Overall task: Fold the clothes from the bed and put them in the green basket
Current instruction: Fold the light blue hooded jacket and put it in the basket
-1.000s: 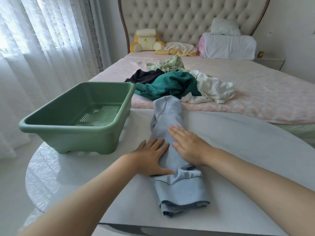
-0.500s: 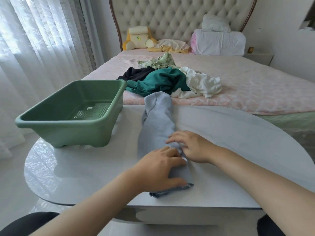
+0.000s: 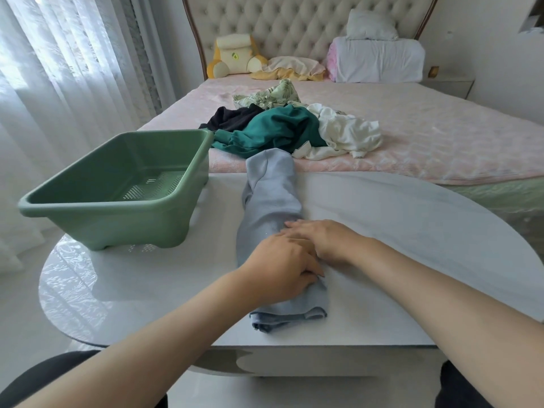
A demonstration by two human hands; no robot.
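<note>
A long pale blue garment [image 3: 270,207] is laid lengthwise on the white bench [image 3: 397,231], its near end gripped by the left hand [image 3: 282,269] with fingers curled and pressed by the flat, released right hand [image 3: 321,240], while the green basket [image 3: 114,198] is left beside it.

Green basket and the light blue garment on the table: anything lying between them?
Nothing. In the head view, only bare white table separates the green basket from the light blue garment.
</note>
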